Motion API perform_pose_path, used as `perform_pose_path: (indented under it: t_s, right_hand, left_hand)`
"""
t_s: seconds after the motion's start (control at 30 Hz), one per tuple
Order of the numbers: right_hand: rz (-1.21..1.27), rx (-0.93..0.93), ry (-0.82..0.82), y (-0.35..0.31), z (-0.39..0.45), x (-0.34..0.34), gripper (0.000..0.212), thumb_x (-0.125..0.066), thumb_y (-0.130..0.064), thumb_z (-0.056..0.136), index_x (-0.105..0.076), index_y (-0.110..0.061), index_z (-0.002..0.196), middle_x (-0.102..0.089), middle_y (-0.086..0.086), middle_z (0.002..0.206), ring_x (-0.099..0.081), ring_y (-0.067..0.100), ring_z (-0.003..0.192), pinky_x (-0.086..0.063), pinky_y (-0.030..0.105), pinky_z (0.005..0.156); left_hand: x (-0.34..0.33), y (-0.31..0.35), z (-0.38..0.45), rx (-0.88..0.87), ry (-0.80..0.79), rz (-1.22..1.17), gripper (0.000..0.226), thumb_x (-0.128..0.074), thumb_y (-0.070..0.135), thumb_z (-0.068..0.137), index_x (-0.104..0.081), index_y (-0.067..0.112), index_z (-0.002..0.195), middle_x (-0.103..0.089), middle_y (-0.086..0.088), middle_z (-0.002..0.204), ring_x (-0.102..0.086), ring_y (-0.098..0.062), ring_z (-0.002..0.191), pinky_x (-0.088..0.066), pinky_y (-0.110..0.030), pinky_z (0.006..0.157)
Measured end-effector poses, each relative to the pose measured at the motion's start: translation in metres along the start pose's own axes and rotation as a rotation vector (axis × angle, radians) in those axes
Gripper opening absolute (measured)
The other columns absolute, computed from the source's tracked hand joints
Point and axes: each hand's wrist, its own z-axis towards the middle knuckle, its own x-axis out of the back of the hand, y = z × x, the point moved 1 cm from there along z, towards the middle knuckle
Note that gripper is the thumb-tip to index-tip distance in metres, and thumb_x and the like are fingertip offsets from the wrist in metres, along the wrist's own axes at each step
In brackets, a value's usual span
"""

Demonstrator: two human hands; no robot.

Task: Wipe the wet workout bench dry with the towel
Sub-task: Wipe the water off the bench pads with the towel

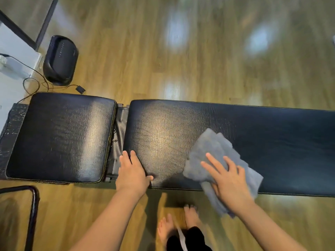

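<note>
A black padded workout bench (262, 134) runs across the view, with a shorter seat pad (59, 136) at the left and a long back pad at the right, split by a narrow gap. A grey towel (213, 149) lies crumpled on the long pad near its front edge, and part of it hangs over that edge. My right hand (228, 178) presses flat on the towel with fingers spread. My left hand (132, 171) rests on the front left corner of the long pad, fingers at the gap, thumb on the pad.
The floor is glossy wood. A black rounded device (60, 59) with trailing cables stands beyond the seat pad at the left. A black metal tube frame (33, 211) is at the lower left. My bare feet (181, 220) stand just in front of the bench.
</note>
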Motion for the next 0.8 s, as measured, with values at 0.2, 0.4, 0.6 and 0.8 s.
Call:
perform_pose_path:
  t_s: [0.2, 0.4, 0.6, 0.8]
  right_hand:
    - [0.087, -0.303, 0.019, 0.03, 0.085, 0.025, 0.044, -0.045, -0.039, 0.1, -0.038, -0.041, 0.144, -0.021, -0.013, 0.161, -0.035, 0.039, 0.124, -0.031, 0.047, 0.087]
    - [0.127, -0.371, -0.006, -0.023, 0.156, 0.03, 0.046, -0.043, -0.038, 0.1, -0.033, -0.036, 0.145, -0.014, -0.013, 0.163, -0.031, 0.045, 0.13, -0.032, 0.055, 0.093]
    - [0.037, 0.017, 0.012, -0.051, 0.06, 0.009, 0.061, -0.069, -0.031, 0.084, -0.044, -0.035, 0.14, -0.034, -0.009, 0.157, -0.043, 0.046, 0.129, -0.04, 0.053, 0.084]
    - [-0.053, 0.023, -0.019, 0.053, -0.024, 0.0, 0.065, -0.063, -0.028, 0.079, -0.047, -0.037, 0.141, -0.03, -0.01, 0.159, -0.05, 0.045, 0.12, -0.036, 0.044, 0.076]
  left_hand:
    - [-0.027, 0.05, -0.026, -0.227, 0.013, 0.037, 0.113, -0.071, 0.059, 0.074, 0.003, 0.026, 0.153, 0.019, 0.002, 0.161, 0.014, -0.025, 0.149, -0.016, -0.046, 0.121]
    - [-0.036, 0.056, -0.021, -0.158, -0.006, 0.111, 0.116, -0.073, 0.06, 0.071, 0.002, 0.026, 0.153, 0.014, 0.0, 0.163, 0.015, -0.028, 0.149, -0.01, -0.049, 0.121]
    - [-0.035, 0.062, -0.022, -0.116, -0.016, 0.095, 0.117, -0.076, 0.057, 0.068, -0.002, 0.021, 0.152, 0.015, 0.0, 0.162, 0.016, -0.028, 0.148, -0.012, -0.05, 0.12]
    - [-0.036, 0.064, -0.02, -0.09, -0.028, 0.075, 0.124, -0.075, 0.056, 0.07, 0.012, 0.022, 0.152, 0.02, 0.003, 0.161, 0.02, -0.025, 0.148, -0.008, -0.048, 0.121]
